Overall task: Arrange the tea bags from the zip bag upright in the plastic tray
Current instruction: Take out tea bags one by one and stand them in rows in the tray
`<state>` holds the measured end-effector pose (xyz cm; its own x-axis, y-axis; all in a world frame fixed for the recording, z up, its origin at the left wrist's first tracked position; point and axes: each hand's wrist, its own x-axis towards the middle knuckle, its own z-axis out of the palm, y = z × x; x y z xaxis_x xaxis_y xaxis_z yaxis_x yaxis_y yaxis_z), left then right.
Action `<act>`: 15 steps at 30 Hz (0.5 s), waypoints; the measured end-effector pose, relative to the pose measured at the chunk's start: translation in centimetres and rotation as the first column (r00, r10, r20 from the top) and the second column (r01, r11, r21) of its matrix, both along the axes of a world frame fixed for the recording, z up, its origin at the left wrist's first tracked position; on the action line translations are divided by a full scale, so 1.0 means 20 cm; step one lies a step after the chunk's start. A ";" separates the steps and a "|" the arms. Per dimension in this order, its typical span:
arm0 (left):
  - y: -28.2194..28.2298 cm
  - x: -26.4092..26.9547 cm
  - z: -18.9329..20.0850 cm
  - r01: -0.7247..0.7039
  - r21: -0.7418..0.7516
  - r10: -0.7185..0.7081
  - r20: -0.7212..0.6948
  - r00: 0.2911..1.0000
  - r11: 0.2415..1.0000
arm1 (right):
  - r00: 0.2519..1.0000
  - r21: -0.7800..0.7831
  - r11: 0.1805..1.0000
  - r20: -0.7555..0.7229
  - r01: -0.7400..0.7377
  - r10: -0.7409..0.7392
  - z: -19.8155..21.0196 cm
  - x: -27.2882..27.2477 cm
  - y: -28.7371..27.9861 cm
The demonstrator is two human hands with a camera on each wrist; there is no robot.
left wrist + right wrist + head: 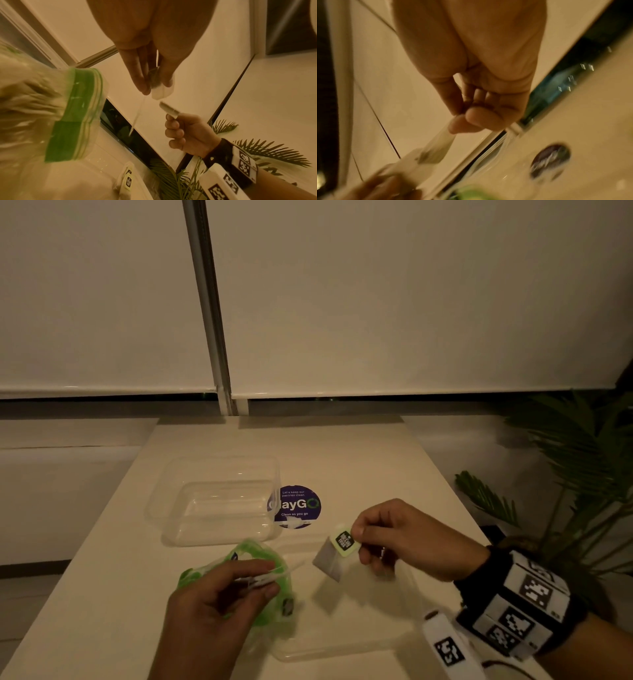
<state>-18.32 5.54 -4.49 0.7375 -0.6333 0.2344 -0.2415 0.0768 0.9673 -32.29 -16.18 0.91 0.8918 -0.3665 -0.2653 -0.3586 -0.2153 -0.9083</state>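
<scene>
Nearest, the left hand point(219, 594) is gripping the zip bag point(260, 563) while the right hand point(404, 539), just beside it, is pinching a tea bag point(337, 553) aloft, the plastic tray point(219, 501) beyond both hands looking empty, so the arranging seems barely begun.

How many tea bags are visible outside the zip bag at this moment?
2. One tea bag hangs from the right hand, which pinches its tag. The left hand pinches another. More inside the zip bag cannot be counted.
</scene>
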 end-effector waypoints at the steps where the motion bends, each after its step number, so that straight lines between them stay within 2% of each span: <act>1: 0.01 0.01 0.00 -0.007 0.006 0.007 -0.003 1.000 1.000 | 0.998 -0.136 0.990 -0.044 -0.040 0.034 0.00 -0.02 -0.05; 3: 0.02 0.01 -0.01 -0.007 0.027 0.007 -0.003 1.000 1.000 | 0.982 -0.419 0.897 -0.173 -0.142 0.075 -0.04 -0.04 -0.17; 5: 0.02 0.01 -0.01 -0.003 0.045 0.004 -0.016 1.000 0.999 | 0.957 -0.570 0.794 -0.284 -0.212 0.053 -0.11 -0.05 -0.28; 10: 0.01 -0.02 0.00 0.008 0.091 -0.008 -0.003 1.000 0.996 | 0.883 -0.588 0.736 -0.469 -0.335 0.027 -0.32 -0.05 -0.42; 15: -0.02 -0.05 0.02 0.012 0.109 -0.014 0.017 1.000 0.994 | 0.837 -0.575 0.720 -0.547 -0.389 0.015 -0.44 -0.04 -0.47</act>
